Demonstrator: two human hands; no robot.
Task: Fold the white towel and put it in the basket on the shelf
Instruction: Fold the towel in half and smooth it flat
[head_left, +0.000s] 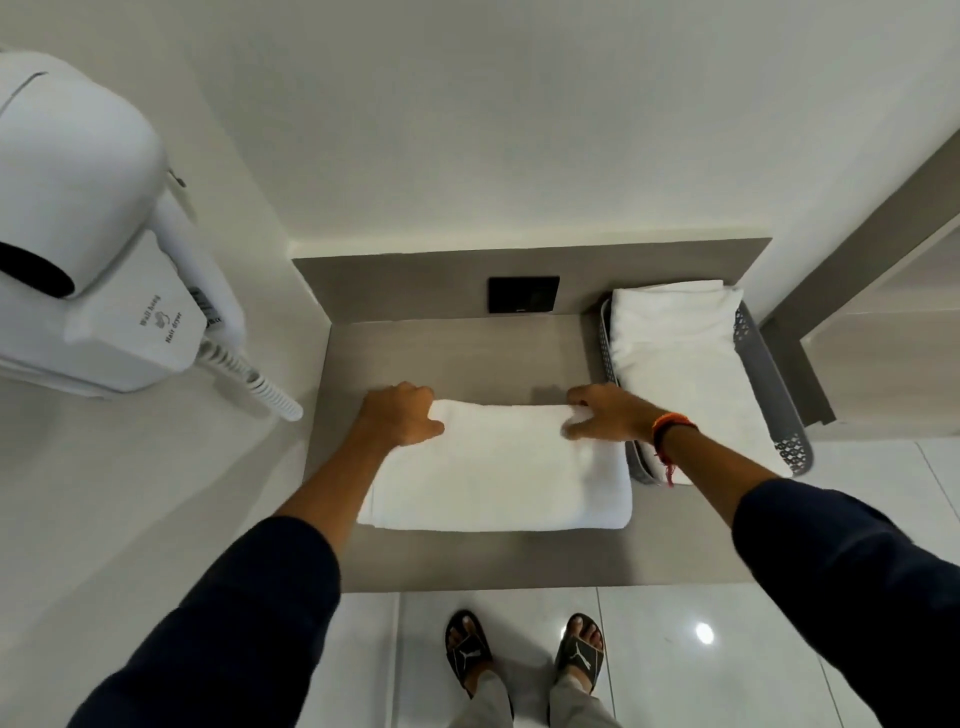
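A white towel (498, 467) lies folded into a thick rectangle on the grey shelf (467, 353). My left hand (400, 415) grips its far left corner, thumb on top. At the far right corner my right hand (608, 413) pinches the fold, with an orange thread band on the wrist. To the right stands a grey perforated basket (769, 374) that holds another folded white towel (680, 364). The basket touches the right end of the towel I hold.
A white wall hair dryer (88, 228) with a coiled cord (260, 389) hangs on the left wall. A black socket plate (523, 294) sits on the shelf's back panel. Below are glossy white floor tiles and my sandalled feet (524, 654).
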